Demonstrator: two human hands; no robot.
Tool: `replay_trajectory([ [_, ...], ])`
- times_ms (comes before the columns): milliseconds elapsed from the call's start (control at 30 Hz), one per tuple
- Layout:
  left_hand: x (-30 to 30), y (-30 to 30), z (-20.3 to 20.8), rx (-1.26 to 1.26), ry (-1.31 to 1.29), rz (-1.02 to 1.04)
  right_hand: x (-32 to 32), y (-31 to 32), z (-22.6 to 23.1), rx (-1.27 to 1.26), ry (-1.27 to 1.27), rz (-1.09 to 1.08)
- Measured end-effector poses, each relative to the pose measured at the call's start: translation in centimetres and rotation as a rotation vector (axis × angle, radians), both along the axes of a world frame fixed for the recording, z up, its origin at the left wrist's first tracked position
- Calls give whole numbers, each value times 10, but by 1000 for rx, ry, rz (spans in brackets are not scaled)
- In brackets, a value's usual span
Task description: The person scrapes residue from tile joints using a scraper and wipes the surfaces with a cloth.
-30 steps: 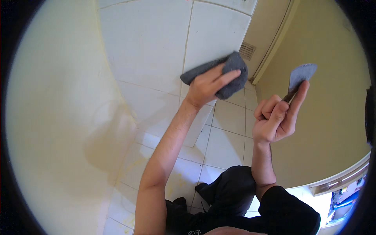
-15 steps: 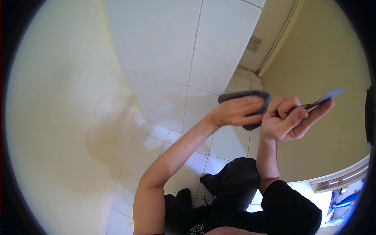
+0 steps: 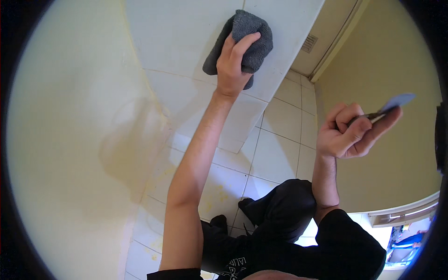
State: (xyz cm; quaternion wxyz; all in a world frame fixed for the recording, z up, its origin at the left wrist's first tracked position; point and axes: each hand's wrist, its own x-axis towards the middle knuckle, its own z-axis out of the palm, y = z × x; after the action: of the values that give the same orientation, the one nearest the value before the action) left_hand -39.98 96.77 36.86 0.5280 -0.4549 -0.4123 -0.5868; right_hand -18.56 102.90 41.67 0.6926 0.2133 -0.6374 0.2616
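Observation:
My left hand [image 3: 231,70] presses a folded dark grey cloth [image 3: 257,46] against the white tiled wall [image 3: 182,37], its fingers bent over the fabric. Over on the right, my right hand [image 3: 345,135] is raised and closed round a small scraper [image 3: 397,100]. The scraper's flat, pale blade points up and to the right, and my index finger stretches out beneath it. Most of its handle is hidden in my fingers. This hand is apart from the tiled wall.
A cream wall [image 3: 70,126] rises on the left and a yellowish wall [image 3: 392,163] on the right. Yellow specks mark the white floor tiles [image 3: 219,186] near my feet. Past the tiled wall's edge stands a door [image 3: 322,32] with a vent.
My left hand has carried the cloth from beside my right wrist up and left onto the tiled wall. The right hand, still gripping the scraper, has shifted only slightly.

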Motion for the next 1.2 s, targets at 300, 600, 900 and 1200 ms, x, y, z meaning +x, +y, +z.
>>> replay_trajectory([
  [300, 7, 7, -17, -96, 81, -82, -15, 0, -18, -170, -168, -83],
  [600, 2, 1, -13, 62, 18, -20, -10, -8, -17, -350, -717, 135],
  [900, 1, 0, -1, 51, 25, -36, -31, 14, -89, -432, -999, -125],
  [1200, -1, 1, -4, 43, 60, -12, -47, 9, -78, -715, -1023, 80],
])
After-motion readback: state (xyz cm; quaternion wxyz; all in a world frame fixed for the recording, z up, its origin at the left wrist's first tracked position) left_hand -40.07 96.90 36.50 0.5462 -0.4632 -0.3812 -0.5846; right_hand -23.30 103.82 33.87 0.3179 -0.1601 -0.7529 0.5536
